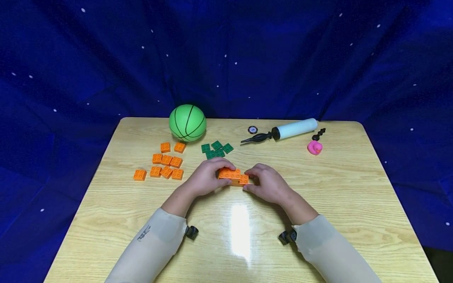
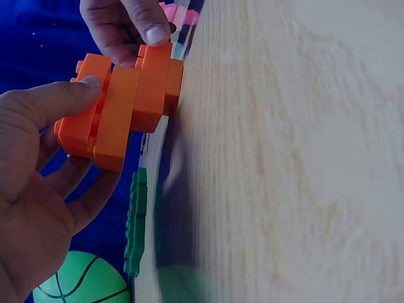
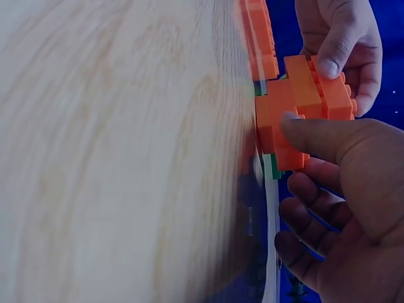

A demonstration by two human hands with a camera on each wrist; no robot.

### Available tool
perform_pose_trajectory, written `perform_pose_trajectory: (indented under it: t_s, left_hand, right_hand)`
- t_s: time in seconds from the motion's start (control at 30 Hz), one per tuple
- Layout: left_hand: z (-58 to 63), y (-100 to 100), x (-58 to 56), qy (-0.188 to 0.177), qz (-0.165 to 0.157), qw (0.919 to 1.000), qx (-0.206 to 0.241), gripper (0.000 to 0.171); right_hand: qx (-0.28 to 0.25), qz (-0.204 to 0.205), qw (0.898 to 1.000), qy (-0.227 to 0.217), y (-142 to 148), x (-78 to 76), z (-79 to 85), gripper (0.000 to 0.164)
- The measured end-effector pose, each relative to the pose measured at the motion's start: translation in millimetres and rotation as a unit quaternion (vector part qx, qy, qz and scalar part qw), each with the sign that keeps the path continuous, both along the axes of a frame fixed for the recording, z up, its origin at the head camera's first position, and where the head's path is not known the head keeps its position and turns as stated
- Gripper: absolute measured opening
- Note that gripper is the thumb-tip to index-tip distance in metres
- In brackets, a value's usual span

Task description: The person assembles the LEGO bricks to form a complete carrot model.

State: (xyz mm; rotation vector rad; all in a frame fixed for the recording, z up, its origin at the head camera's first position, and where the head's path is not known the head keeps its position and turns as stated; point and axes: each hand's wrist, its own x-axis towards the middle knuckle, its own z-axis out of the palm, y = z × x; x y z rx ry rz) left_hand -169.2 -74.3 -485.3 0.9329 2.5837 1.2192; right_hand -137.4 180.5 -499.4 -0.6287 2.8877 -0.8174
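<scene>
A stepped stack of orange toy building bricks [image 1: 230,175] stands on the table between my two hands. My left hand [image 1: 206,178] grips its upper left part, thumb on the near side and fingers on the far side. The top brick [image 2: 85,113] is slightly apart from the brick below it, with studs showing in the gap. At the right end, my right hand [image 1: 269,183] pinches a lower brick [image 3: 284,129], its thumb against the near face. Loose orange bricks [image 1: 166,160] lie left of my left hand, and dark green bricks [image 1: 217,149] lie just beyond it.
A green ball [image 1: 187,122] sits at the back left. Along the back right lie a poker chip [image 1: 253,129], a light-blue hand pump [image 1: 295,129] with a black nozzle, a small black twisted piece [image 1: 318,134] and a pink rubber duck [image 1: 314,147]. A blue curtain [image 1: 226,59] hangs behind the table.
</scene>
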Motion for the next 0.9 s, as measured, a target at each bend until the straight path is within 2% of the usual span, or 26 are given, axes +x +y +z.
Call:
perform_pose_trajectory:
  t_s: [0.2,0.4,0.6,0.9]
  left_hand:
    - [0.1,1.8,0.1,-0.001,-0.009,0.9999,0.008,0.036]
    - [2.5,3.5,1.8,-0.002,-0.011,0.9999,0.006,0.038]
    - [3.4,3.5,2.1,-0.001,-0.011,0.9999,0.007,0.042]
    - [1.6,1.7,1.5,-0.006,-0.006,1.0000,-0.002,0.047]
  right_hand:
    - [-0.017,0.005,1.000,0.010,0.2,-0.4,-1.4,0.053]
    - [-0.065,0.013,0.998,0.018,-1.5,-0.2,-2.1,0.062]
    - [-0.116,0.022,0.993,0.019,-3.7,0.6,0.2,0.053]
    - [-0.115,0.025,0.993,0.024,-3.8,0.5,2.6,0.044]
